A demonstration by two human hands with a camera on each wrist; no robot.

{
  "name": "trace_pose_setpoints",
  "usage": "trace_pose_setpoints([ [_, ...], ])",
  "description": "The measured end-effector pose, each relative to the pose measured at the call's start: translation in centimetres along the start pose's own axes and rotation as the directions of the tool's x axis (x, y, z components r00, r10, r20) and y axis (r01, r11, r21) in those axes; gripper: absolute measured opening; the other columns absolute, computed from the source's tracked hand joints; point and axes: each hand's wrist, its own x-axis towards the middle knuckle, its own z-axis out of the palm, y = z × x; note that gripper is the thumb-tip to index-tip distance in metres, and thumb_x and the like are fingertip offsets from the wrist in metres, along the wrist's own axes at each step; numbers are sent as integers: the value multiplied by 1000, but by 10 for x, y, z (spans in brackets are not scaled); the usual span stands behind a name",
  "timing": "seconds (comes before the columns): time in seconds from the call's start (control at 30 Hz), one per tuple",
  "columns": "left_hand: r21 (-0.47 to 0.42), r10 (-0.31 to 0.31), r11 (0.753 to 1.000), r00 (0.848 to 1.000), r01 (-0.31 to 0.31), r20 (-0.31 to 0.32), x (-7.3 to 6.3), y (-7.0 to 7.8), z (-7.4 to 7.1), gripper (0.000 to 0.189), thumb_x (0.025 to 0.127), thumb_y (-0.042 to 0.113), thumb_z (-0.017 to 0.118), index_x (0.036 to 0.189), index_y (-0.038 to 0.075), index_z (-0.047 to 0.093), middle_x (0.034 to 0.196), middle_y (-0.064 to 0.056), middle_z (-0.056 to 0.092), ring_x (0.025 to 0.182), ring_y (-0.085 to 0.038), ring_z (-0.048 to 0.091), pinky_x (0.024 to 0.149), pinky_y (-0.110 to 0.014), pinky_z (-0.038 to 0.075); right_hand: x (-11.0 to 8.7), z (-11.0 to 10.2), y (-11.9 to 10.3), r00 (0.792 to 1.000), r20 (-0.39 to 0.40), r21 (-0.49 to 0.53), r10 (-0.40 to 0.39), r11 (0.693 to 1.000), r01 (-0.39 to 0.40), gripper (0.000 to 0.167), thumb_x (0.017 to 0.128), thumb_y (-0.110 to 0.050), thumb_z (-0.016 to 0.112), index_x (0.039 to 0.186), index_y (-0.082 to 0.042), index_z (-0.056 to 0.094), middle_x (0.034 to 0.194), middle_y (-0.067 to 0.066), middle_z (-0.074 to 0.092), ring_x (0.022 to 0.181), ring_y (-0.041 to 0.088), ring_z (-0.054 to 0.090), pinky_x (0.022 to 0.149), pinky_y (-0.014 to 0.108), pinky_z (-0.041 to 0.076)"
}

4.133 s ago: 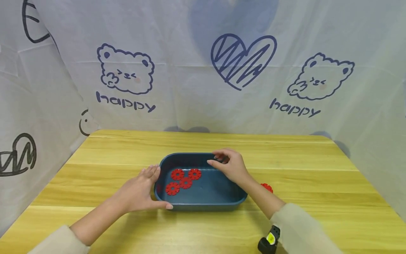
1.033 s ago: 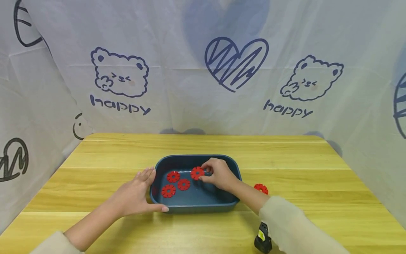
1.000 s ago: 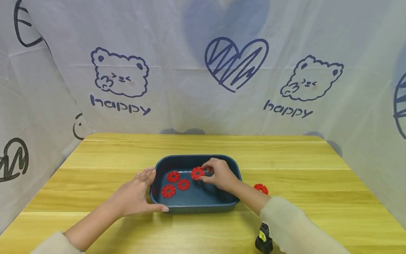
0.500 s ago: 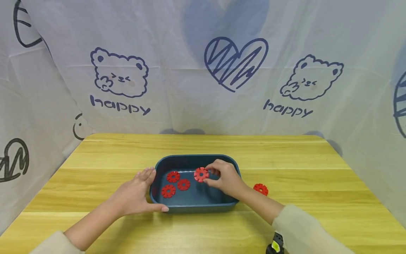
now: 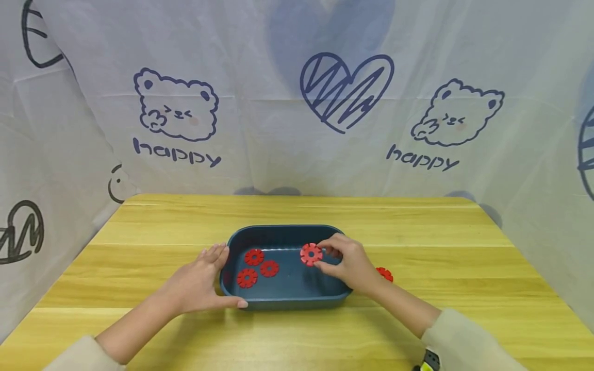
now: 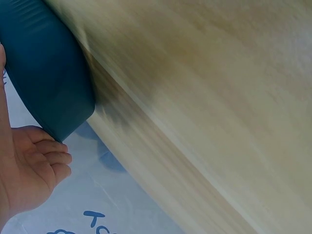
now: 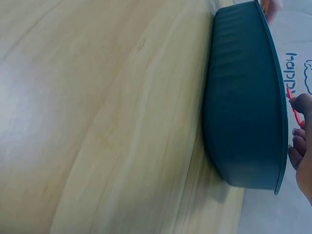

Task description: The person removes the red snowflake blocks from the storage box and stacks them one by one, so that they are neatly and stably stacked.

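Observation:
A dark blue rectangular tub (image 5: 297, 305) with rounded corners stands on the table. My left hand (image 5: 199, 286) holds its left end, fingers at the left rim and thumb along the front rim; the left wrist view shows these fingers (image 6: 57, 158) bent at the rim. My right hand (image 5: 350, 263) pinches a notched red snowflake building disc (image 5: 304, 256) by its edge, between thumb and fingers, over the tub's right half. In the right wrist view this disc (image 7: 294, 108) shows edge-on, above the rim. Three similar red discs (image 5: 247, 278) lie in the tub's left half.
Another red disc (image 5: 384, 273) lies on the wooden table (image 5: 464, 288) right of the tub, partly hidden by my right forearm. A black and yellow wrist device (image 5: 430, 359) shows by the right sleeve. A printed white cloth (image 5: 264, 129) hangs behind the table.
My right hand has taken one red disc from among the others in the tub, raised it and drawn it to the right. The left hand keeps its place on the tub.

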Motion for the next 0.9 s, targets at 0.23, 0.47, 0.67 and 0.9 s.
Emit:
trace_pose_setpoints([
  [0.23, -6, -1, 1000, 1000, 1, 9, 0, -1, 0, 116, 65, 76, 60, 139, -10, 34, 145, -29, 31, 130, -49, 33, 95, -54, 43, -9, -8, 9, 995, -68, -61, -70, 996, 66, 28, 68, -6, 81, 92, 0, 69, 76, 3, 58, 66, 15, 50, 58, 26, 49],
  [0.47, -23, -8, 1000, 1000, 8, 8, -1, -1, -1, 116, 65, 75, 61, 139, -9, 34, 146, -29, 30, 130, -50, 33, 92, -56, 44, -17, -14, 19, 977, -131, -117, -169, 981, 154, 30, 63, 0, 82, 90, 2, 68, 72, 3, 55, 65, 12, 48, 56, 21, 46],
  [0.67, -18, -4, 1000, 1000, 4, -8, -1, -1, -1, 116, 65, 76, 60, 139, -9, 34, 146, -28, 30, 130, -50, 33, 91, -56, 45, -25, -21, 26, 963, -184, -131, -199, 975, 177, 31, 60, 1, 82, 88, 2, 68, 73, 3, 57, 65, 14, 49, 60, 10, 41],
  [0.9, -22, -14, 1000, 1000, 14, 9, -1, -1, -1, 116, 65, 75, 61, 139, -9, 33, 147, -28, 29, 129, -52, 33, 89, -57, 46, -36, -28, 34, 955, -203, -142, -217, 971, 190, 37, 58, 1, 83, 92, 1, 69, 72, 3, 57, 64, 11, 47, 56, 12, 41],
])
